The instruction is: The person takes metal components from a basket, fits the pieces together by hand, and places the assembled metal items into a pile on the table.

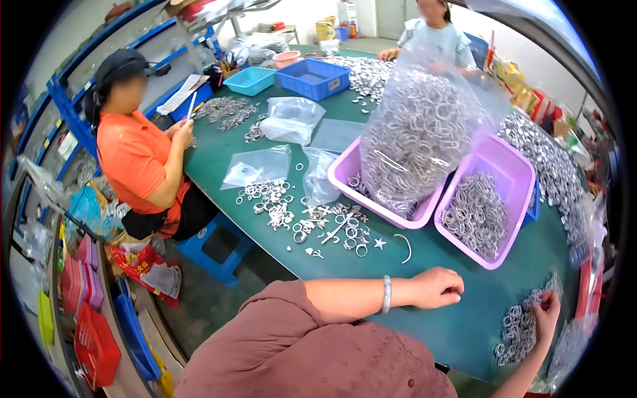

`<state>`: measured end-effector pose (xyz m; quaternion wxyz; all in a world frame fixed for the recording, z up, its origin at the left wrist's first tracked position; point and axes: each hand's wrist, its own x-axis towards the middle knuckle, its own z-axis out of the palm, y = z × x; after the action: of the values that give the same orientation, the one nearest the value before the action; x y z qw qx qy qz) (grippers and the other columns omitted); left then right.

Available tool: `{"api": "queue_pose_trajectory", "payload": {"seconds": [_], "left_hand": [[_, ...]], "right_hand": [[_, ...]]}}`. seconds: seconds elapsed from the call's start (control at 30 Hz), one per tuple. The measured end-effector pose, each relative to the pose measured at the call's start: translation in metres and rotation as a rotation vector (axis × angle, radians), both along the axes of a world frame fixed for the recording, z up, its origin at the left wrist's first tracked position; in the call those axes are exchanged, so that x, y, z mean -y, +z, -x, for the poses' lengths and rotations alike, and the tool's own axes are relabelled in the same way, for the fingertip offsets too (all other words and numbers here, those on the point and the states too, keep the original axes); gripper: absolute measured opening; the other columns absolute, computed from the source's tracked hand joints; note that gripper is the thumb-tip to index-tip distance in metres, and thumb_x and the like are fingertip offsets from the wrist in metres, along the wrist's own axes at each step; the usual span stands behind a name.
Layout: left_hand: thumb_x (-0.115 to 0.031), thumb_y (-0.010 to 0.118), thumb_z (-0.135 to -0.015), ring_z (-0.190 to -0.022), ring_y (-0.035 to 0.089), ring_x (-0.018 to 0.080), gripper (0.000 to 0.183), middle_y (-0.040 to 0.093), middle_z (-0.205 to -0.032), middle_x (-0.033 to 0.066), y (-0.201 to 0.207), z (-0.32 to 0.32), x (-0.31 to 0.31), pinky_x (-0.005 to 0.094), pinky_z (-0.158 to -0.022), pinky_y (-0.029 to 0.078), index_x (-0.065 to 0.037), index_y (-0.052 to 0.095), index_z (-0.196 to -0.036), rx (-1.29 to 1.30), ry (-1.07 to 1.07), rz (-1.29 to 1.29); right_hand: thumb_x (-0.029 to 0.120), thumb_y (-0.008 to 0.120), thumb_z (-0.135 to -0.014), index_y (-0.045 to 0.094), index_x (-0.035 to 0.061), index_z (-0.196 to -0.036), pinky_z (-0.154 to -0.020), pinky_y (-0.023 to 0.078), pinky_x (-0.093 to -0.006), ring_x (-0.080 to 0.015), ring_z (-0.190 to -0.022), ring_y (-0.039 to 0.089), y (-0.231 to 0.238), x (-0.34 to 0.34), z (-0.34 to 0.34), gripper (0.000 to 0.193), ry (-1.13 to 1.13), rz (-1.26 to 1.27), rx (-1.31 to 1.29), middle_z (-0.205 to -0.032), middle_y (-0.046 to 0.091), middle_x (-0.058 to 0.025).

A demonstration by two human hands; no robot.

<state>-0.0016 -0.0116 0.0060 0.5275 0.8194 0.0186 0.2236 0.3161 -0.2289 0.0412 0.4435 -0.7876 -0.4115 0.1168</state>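
My left hand [438,288] rests on the green table [358,268] with its fingers curled in, and nothing shows in it. A pale bangle [387,294] circles that wrist. At the right edge of the table, my right hand [548,310] pinches at silver metal rings [517,331] lying in a loose heap. Its fingertips touch the upper part of the heap, and which piece they grip is hidden. Beyond my hands, a purple bin [523,174] holds many similar rings. Another purple bin [345,174] carries a large clear bag [424,126] full of rings.
Loose rings and a star-shaped piece [379,243] lie mid-table near flat plastic bags [259,166]. A blue tray [312,78] and a teal tray [250,81] stand at the back. One person in orange [136,159] works at the left; another [438,40] is across the table.
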Motion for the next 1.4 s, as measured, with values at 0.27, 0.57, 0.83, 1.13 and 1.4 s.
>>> {"api": "queue_pose_trajectory", "payload": {"seconds": [0.27, 0.57, 0.83, 1.13, 1.4], "left_hand": [[-0.014, 0.06, -0.075, -0.069, 0.054, 0.0235, 0.016, 0.054, -0.078, 0.0099, 0.0, 0.002, -0.003, 0.0322, -0.062, 0.044, -0.003, 0.055, -0.085, -0.028, -0.012, -0.007], [-0.013, 0.06, -0.077, -0.073, 0.058, 0.0198, 0.017, 0.058, -0.082, 0.0088, 0.006, 0.003, -0.005, 0.028, -0.063, 0.047, -0.004, 0.059, -0.091, -0.05, 0.083, -0.076], [-0.005, 0.055, -0.081, -0.083, 0.054, 0.0102, 0.032, 0.055, -0.093, 0.0049, 0.007, -0.003, -0.008, 0.023, -0.072, 0.045, -0.001, 0.045, -0.111, 0.046, 0.017, 0.497], [-0.006, 0.054, -0.083, -0.08, 0.054, 0.0108, 0.012, 0.055, -0.087, 0.003, 0.009, 0.0, -0.01, 0.0252, -0.071, 0.047, -0.003, 0.053, -0.095, 0.142, 0.083, 0.622], [-0.019, 0.05, -0.087, -0.066, 0.053, 0.0131, 0.014, 0.055, -0.075, 0.0024, 0.011, 0.003, -0.02, 0.0256, -0.063, 0.043, -0.006, 0.054, -0.088, -0.006, 0.008, 1.082]], "right_hand": [[-0.004, 0.051, -0.065, 0.046, 0.0031, -0.088, -0.07, 0.034, -0.0182, -0.008, -0.078, 0.041, -0.003, 0.005, -0.005, 0.025, 0.044, 0.071, 0.017, -0.083, 0.041, -0.0002], [0.015, 0.057, -0.08, 0.057, 0.0059, -0.081, -0.05, 0.034, -0.0181, -0.0035, -0.058, 0.042, 0.044, -0.039, 0.052, 0.01, -0.181, -0.206, -0.181, -0.067, 0.048, 0.0051], [0.018, 0.061, -0.079, 0.06, 0.0033, -0.086, -0.057, 0.042, -0.0205, -0.0077, -0.063, 0.051, 0.022, -0.126, 0.169, 0.016, 0.475, -0.15, -0.851, -0.075, 0.058, -0.0002], [0.021, 0.057, -0.083, 0.061, 0.0037, -0.087, -0.048, 0.035, -0.0166, -0.0039, -0.054, 0.045, 0.001, -0.14, 0.181, 0.018, 0.394, -0.183, -0.886, -0.069, 0.055, 0.0028], [0.014, 0.055, -0.083, 0.051, 0.0012, -0.111, -0.06, 0.043, -0.02, -0.0071, -0.067, 0.05, -0.01, -0.132, 0.177, 0.031, 0.541, -0.238, -0.893, -0.085, 0.056, -0.0013]]}}
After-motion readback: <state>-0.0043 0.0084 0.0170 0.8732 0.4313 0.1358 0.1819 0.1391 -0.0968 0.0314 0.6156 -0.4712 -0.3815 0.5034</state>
